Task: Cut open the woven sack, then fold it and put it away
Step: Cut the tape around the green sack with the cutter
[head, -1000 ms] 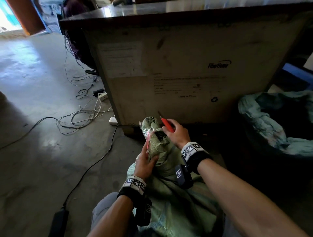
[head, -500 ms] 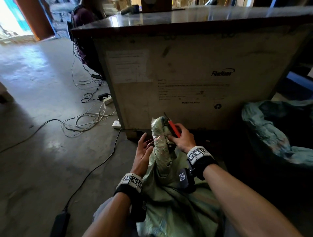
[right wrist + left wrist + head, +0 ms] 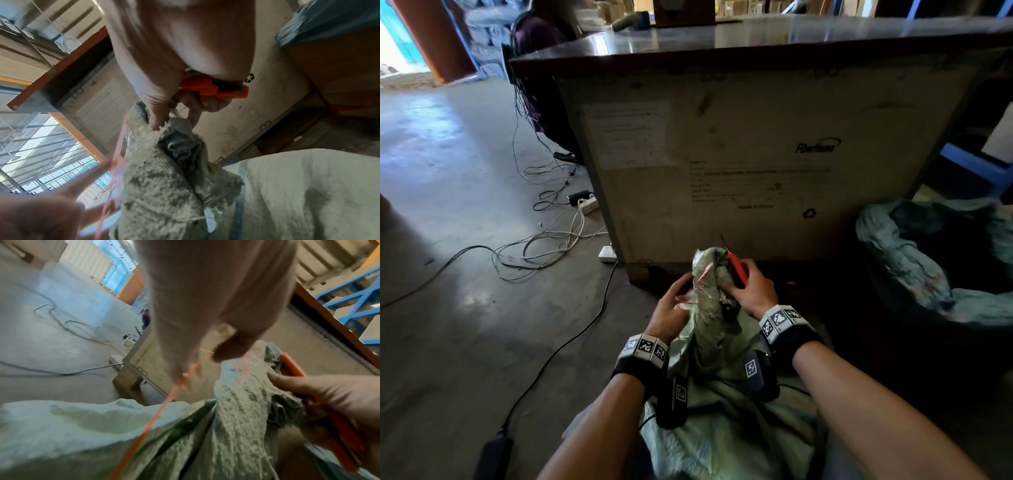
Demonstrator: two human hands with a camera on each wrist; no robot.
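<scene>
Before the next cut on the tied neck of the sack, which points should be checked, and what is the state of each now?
1. Utility knife held firmly in the right hand: ok.
2. Blade extended: cannot tell, the tip is too small to see.
3. Orange string pulled away from the sack neck by the left hand: ok.
4. Left fingers out of the blade path: cannot tell, they are close to the neck.
5. Neck opened: not ok, it is bunched.
6. Woven sack supported on the lap: ok.
</scene>
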